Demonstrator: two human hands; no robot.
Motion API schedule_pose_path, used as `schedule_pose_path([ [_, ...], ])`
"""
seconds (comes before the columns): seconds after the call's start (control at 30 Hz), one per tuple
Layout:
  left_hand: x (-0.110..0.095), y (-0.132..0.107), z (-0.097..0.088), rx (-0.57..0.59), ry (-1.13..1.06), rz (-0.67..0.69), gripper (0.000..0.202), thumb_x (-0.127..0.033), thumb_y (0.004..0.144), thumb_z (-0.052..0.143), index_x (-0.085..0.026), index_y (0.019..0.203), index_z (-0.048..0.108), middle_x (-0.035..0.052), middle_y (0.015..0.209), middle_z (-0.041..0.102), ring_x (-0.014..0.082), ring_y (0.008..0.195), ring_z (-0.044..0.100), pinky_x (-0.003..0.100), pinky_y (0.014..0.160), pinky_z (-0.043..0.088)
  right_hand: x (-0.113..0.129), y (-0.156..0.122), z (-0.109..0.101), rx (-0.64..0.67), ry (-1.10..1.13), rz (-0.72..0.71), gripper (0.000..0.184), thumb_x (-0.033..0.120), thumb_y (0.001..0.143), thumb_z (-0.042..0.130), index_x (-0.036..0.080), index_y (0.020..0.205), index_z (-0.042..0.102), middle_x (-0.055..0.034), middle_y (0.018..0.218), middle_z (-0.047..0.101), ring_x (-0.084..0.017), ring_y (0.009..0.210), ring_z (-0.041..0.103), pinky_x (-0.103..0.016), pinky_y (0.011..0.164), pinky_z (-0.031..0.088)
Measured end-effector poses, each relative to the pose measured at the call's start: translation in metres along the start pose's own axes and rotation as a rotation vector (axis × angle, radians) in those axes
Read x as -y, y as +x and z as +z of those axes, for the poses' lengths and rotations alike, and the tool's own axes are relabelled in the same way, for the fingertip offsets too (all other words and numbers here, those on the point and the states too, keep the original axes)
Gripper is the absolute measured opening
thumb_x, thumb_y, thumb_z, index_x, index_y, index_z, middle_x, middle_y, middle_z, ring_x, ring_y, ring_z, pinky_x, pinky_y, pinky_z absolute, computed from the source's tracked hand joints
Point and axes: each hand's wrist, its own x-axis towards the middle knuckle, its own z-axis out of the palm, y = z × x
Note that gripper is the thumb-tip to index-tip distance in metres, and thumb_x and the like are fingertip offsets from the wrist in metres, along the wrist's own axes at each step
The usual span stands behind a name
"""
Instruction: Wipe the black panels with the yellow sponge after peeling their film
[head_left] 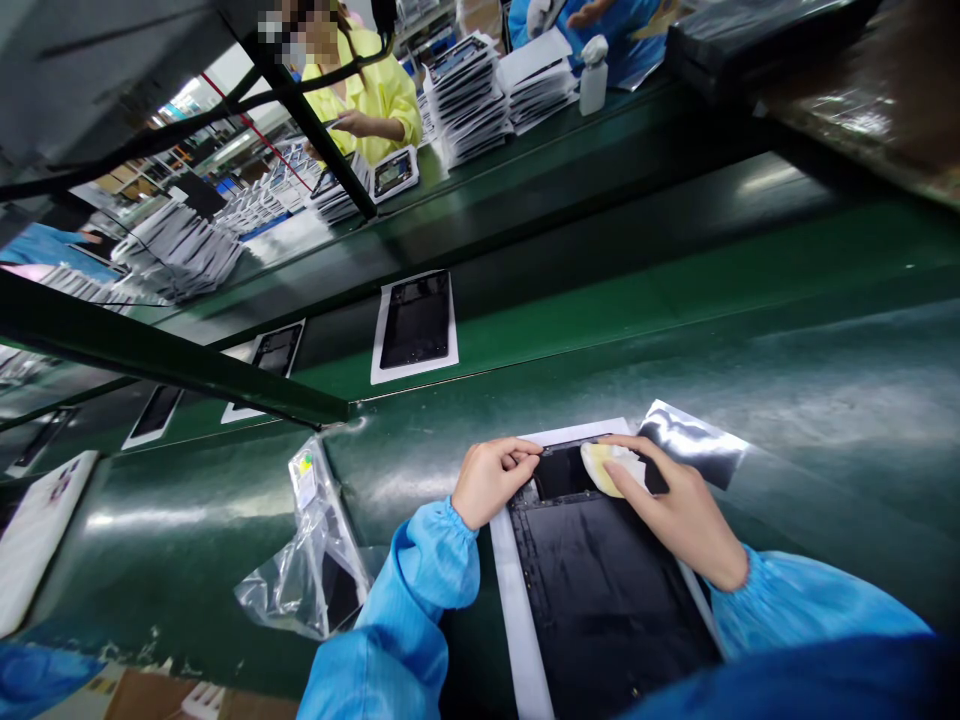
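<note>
A black tablet panel (607,590) lies on a white sheet (514,620) right in front of me. At its upper left corner my left hand (495,480) is closed in a pinch, fingertips against the edge; whatever they hold is too small to make out. My right hand (679,500) grips a folded, yellow-and-white wiping cloth (611,468) between thumb and fingers. The cloth rests on the glossy strip across the panel's top end. Beyond the right hand, a shiny silvery film sheet (694,440) lies on the green bench.
A clear plastic bag (307,560) with a dark, flat item sits left of my left arm. Several panels on white sheets, one a black panel (416,320), line the green conveyor (600,290). A slanted green post (172,350) crosses the left. Opposite are paper stacks (465,100) and co-workers.
</note>
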Motion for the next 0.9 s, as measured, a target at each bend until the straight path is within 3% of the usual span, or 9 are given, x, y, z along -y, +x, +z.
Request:
schedule_pose_path([
  [0.47,-0.0018,0.0003,0.0001,-0.007,0.002,-0.001,0.021,-0.022,0.078,0.064,-0.019,0.091,0.08,-0.0007,0.073,0.074,0.0093,0.057,0.06,0.018,0.059,0.048,0.0019,0.0002,-0.0013,0.006,-0.001,0.015,0.031,0.046,0.085,0.052,0.023,0.1,0.066,0.0048,0.068,0.07,-0.009,0.03,0.037,-0.024,0.034,0.033],
  [0.63,-0.0022,0.0005,-0.0003,-0.007,0.002,-0.004,0.021,-0.022,0.078,0.064,-0.019,0.091,0.08,-0.0005,0.073,0.074,0.0094,0.057,0.059,0.018,0.058,0.048,0.0032,0.0005,-0.0012,0.008,-0.004,0.018,0.031,0.046,0.085,0.052,0.024,0.1,0.067,0.0069,0.06,0.066,-0.009,0.029,0.034,-0.024,0.033,0.03],
  [0.9,-0.0031,-0.0009,-0.001,0.0,0.011,-0.016,0.022,-0.022,0.078,0.064,-0.02,0.092,0.08,-0.0006,0.074,0.075,0.0094,0.057,0.059,0.018,0.058,0.049,0.0029,-0.0003,-0.0014,0.003,-0.003,0.013,0.03,0.046,0.085,0.052,0.024,0.1,0.066,0.0047,0.071,0.072,-0.009,0.03,0.037,-0.025,0.034,0.033],
])
